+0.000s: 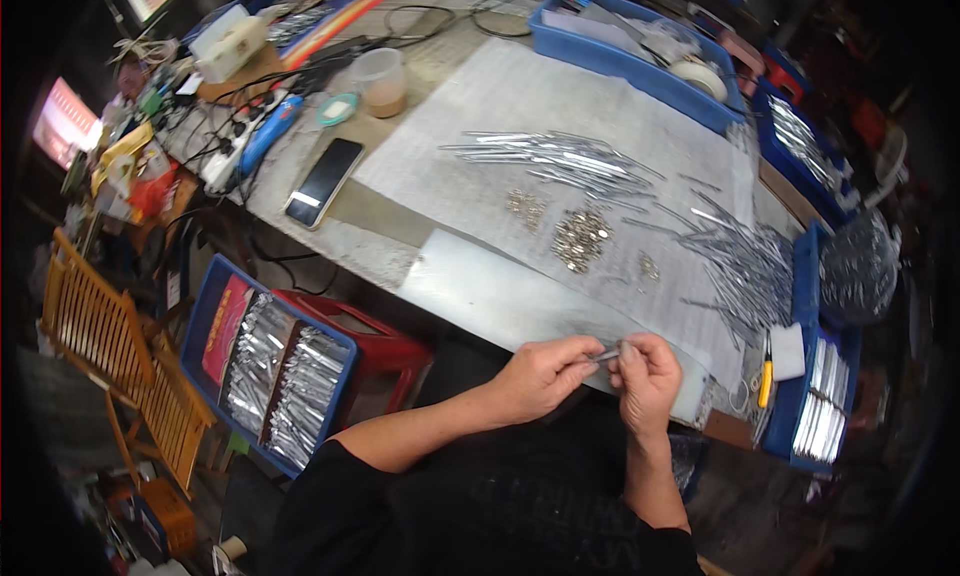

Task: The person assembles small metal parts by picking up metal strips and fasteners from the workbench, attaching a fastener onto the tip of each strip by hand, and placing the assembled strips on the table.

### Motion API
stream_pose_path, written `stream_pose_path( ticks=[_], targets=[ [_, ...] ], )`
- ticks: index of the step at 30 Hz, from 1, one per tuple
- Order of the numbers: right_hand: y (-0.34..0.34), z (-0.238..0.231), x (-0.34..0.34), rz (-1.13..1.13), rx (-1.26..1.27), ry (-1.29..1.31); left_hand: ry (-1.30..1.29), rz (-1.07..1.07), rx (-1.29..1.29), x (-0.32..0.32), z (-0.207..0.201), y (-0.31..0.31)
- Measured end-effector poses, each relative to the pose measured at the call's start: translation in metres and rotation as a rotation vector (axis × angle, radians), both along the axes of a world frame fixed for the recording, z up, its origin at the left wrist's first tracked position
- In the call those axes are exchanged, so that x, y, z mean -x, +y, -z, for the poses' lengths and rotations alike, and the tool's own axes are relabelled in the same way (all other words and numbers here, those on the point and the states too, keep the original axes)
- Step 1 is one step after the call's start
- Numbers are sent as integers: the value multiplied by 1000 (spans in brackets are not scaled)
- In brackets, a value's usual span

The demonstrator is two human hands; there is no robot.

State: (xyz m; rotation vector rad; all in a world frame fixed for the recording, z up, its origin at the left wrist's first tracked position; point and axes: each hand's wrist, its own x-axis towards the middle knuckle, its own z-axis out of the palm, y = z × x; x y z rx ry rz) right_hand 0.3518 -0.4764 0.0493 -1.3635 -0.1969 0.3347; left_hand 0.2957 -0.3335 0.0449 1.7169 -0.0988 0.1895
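My left hand (545, 378) and my right hand (648, 384) meet over the front edge of the table, fingertips pinched close together. Between them is a small, thin grey metal piece (606, 356); most of it is covered by my fingers, so its exact kind is unclear. Beneath and beyond the hands lies a pale glassy board (490, 288). Farther off, on a white sheet (450, 111), are a pile of small shiny metal bits (581, 241), a smaller pile (525, 208), a bundle of long silvery strips (560, 161) and a heap of thin grey rods (745, 271).
A phone (325, 183), a plastic cup (380, 82) and cables occupy the table's left. Blue bins (640, 64) line the back and right. Yellow-handled pliers (766, 381) lie at right. Left of me, a blue crate (350, 376) of silvery strips stands near a wooden chair (130, 346).
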Motion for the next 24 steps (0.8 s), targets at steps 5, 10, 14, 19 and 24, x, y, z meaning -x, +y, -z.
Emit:
stream_pose_path(
  ticks=[5, 10, 14, 19, 24],
  targets=[
    [2, 2, 1, -43, 13, -37, -31, -27, 11, -7, 5, -4],
    [-11, -1, -22, -5, 209, -188, -93, -154, -155, -14, 8, 7],
    [-31, 3, -60, 127, 460, -388, -49, -178, -71, -21, 16, 11],
    [-27, -3, -74, 72, 769, -668, -90, -214, -93, -23, 22, 11],
    [-18, 9, -83, -57, 1035, -777, -42, -204, -86, -21, 20, 11]
  ],
)
